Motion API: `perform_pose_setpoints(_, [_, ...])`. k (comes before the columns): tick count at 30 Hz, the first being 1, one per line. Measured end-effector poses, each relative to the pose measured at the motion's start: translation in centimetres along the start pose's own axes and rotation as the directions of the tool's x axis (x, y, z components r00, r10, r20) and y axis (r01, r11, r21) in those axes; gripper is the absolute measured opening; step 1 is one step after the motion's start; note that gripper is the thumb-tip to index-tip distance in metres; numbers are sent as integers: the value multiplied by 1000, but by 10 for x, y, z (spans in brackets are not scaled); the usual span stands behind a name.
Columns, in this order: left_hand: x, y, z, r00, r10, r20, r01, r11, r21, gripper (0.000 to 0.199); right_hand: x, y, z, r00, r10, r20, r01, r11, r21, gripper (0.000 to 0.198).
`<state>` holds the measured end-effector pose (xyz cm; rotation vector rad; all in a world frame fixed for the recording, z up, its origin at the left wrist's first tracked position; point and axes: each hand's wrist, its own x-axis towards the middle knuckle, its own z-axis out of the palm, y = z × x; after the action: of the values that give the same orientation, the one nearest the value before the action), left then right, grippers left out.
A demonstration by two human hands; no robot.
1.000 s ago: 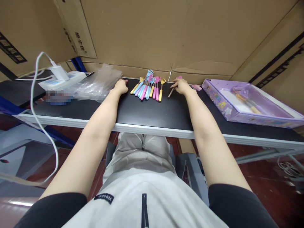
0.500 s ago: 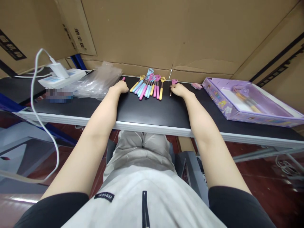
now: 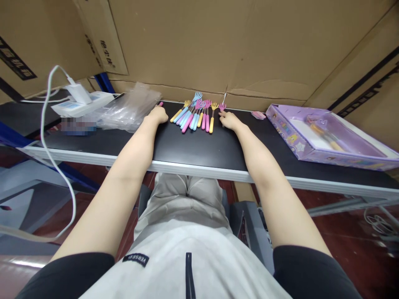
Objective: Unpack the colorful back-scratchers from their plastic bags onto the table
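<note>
Several small back scratchers (image 3: 196, 120) lie side by side in a row on the black table, with claw-shaped heads pointing away and handles in pink, blue, purple and yellow. My right hand (image 3: 230, 119) is closed on a back scratcher (image 3: 222, 107) at the right end of that row; its pink claw shows above my fingers, and its handle is mostly hidden. To the left of the row rests my left hand (image 3: 161, 114), its fingers curled. A pink end (image 3: 161, 104) pokes out beyond them, seemingly another back scratcher, the remainder covered by the hand.
Clear plastic bags (image 3: 132, 108) lie left of my left hand, beside a white power strip (image 3: 82, 104) with a cable. At right stands an open purple box (image 3: 289, 137) with scratchers inside. A pink card pile (image 3: 258, 115) sits near it. Cardboard (image 3: 187, 45) walls the back.
My right hand has moved left with its pink back scratcher, closer to the yellow one at the row's end. My left hand has stayed nearly where it was.
</note>
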<state>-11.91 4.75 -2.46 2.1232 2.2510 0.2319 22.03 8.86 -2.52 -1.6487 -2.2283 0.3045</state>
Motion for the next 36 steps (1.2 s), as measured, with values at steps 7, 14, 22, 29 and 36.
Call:
perform_pose_setpoints(7, [-22, 30, -19, 990, 23, -140, -36, 995, -93, 51, 3, 1, 0, 999, 6, -47, -4, 999, 37, 51])
perform_pose_setpoints(14, [-32, 43, -18, 983, 100, -152, -112, 991, -70, 47, -3, -2, -4, 993, -52, -105, 51, 999, -4, 52])
perform_pose_setpoints(22, [-27, 57, -6, 992, 90, -85, -98, 991, -93, 49, -5, -5, -5, 987, -113, -113, 111, 994, -25, 55])
perform_pose_setpoints(29, [-29, 59, -14, 963, 125, -238, -148, 986, -81, 45, -12, -25, -12, 928, -307, -212, 275, 947, -167, 62])
perform_pose_setpoints(36, [-48, 80, -25, 881, 332, -337, -390, 913, -120, 39, -25, -59, -23, 833, -494, -249, 401, 850, -342, 62])
